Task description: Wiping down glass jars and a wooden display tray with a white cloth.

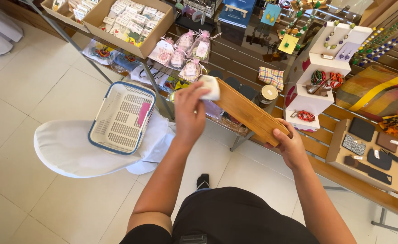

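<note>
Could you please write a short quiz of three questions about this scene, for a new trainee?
1. True or false: the left hand presses a white cloth against the far end of the wooden board.
2. Which hand grips the near end of the board? A) the right hand B) the left hand C) neither hand
3. Fill in: the white plastic basket with a blue rim rests on a surface covered with a white ____.

Key
1. True
2. A
3. cloth cover
</note>
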